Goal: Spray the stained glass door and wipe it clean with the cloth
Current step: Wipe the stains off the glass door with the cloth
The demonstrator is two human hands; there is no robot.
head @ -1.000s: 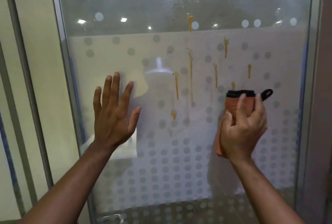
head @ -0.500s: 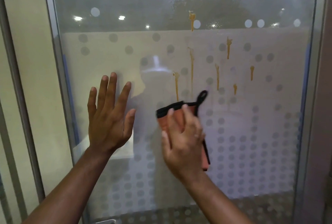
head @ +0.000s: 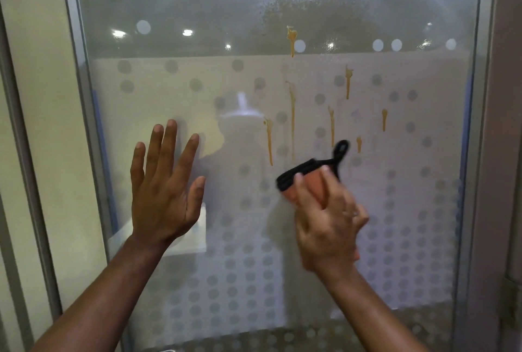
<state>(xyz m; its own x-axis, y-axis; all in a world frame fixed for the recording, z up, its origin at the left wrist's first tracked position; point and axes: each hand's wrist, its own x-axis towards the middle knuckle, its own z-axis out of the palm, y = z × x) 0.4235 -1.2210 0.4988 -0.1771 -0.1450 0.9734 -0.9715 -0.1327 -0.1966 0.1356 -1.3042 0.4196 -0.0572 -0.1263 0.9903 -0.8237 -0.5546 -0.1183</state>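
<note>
On the glass door (head: 423,153), left hand (head: 163,199) fingers (head: 166,148) spread flat, right hand (head: 327,224) fingers (head: 333,190) curled over cloth (head: 315,187)

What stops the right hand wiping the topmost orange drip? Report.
Probably nothing. The right hand holds the orange cloth against the glass door below the drips. The topmost orange drip sits higher on bare glass, and the left hand lies flat, off to the side.

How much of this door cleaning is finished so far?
Spraying looks done: fine droplets mist the upper part of the dotted glass door. Wiping is in hand: the right hand holds the orange cloth with black trim against the glass, the left hand flat on it. Left: several brown drip stains above the cloth.
</note>
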